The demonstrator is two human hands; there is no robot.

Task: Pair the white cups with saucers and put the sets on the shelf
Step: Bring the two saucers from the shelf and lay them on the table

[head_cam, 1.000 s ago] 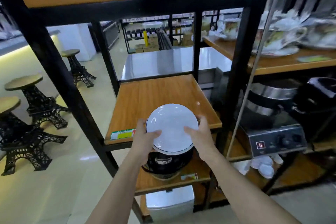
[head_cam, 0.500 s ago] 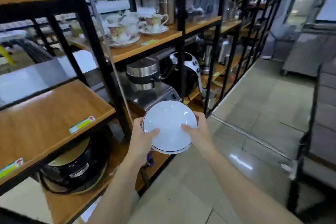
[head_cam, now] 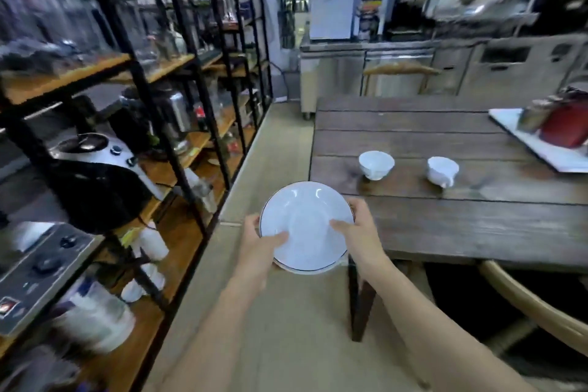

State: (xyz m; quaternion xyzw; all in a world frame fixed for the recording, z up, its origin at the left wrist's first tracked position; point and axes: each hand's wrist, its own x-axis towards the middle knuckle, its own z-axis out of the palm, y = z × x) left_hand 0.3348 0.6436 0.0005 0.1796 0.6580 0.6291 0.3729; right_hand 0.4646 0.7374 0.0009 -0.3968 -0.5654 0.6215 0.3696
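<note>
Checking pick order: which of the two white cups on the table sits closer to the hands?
The left cup, nearer the table's corner; the other cup stands farther right.

Both hands hold a white saucer (head_cam: 307, 226) with a thin dark rim line, in the air over the floor, just beside the near corner of a dark wooden table (head_cam: 445, 219). The left hand (head_cam: 259, 248) grips its left edge with the thumb on top, and the right hand (head_cam: 359, 229) grips the right edge the same way. On the table stand two white cups, the left cup (head_cam: 376, 164) and the right cup (head_cam: 442, 171), a little apart. A white tray (head_cam: 541, 146) with a red thing lies at the far right. A black metal shelf rack (head_cam: 178, 124) with wooden boards stands on the left, full of blurred appliances.
</note>
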